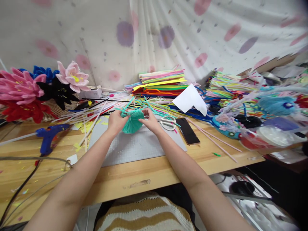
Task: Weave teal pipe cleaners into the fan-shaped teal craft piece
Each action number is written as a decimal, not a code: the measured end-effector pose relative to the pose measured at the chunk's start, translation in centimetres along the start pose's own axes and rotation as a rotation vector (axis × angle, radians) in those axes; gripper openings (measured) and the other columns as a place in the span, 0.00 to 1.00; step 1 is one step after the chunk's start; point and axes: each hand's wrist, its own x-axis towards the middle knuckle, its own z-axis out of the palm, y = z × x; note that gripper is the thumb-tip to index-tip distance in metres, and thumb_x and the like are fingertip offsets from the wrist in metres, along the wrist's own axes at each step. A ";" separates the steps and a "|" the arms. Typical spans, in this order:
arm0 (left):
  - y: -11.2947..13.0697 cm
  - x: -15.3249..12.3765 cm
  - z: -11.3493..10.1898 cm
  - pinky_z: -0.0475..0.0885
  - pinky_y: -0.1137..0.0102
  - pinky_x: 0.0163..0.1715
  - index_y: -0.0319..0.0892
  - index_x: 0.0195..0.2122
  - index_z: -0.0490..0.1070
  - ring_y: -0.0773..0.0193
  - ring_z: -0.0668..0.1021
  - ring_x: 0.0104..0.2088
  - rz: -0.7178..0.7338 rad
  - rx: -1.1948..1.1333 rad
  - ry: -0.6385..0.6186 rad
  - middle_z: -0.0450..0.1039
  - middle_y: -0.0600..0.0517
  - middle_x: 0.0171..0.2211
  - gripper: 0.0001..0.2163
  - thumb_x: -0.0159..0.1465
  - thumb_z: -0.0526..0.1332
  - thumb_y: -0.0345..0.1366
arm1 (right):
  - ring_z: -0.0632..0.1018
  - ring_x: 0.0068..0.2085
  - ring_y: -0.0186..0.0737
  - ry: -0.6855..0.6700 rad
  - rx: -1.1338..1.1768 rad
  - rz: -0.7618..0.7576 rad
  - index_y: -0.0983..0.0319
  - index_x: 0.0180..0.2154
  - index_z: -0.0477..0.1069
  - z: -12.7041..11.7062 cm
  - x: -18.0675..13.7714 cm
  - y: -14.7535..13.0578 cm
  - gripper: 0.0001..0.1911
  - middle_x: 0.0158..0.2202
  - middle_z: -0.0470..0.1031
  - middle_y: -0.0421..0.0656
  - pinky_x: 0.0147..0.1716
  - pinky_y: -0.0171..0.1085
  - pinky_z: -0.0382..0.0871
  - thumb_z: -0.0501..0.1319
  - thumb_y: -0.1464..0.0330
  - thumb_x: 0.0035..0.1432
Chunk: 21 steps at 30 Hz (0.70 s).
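Observation:
A teal, fan-like round piece of pipe cleaners (133,123) is held up between my two hands over a grey mat (137,149). My left hand (117,121) grips its left edge, fingers closed. On the other side my right hand (149,120) pinches the right edge between thumb and fingers. Loose teal pipe cleaners (150,104) stick out and lie just behind the piece. White-handled scissors (167,123) rest right of my right hand, and a black phone (188,131) lies beyond them.
A blue glue gun (49,136) with its cord is at the left. Fuzzy flowers (21,86) stand behind it. Stacks of coloured pipe cleaners (161,81) line the back, with a folded white paper (190,99) in front. Bagged decorations (276,128) crowd the right.

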 end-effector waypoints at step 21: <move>-3.9 -2.8 2.9 0.66 0.70 0.30 0.41 0.32 0.62 0.66 0.73 0.24 -0.420 -0.559 -0.084 0.69 0.59 0.20 0.23 0.34 0.68 0.34 | 0.68 0.25 0.33 -0.178 -0.386 0.316 0.60 0.39 0.61 -2.0 -1.9 2.2 0.18 0.23 0.65 0.35 0.25 0.32 0.59 0.58 0.67 0.42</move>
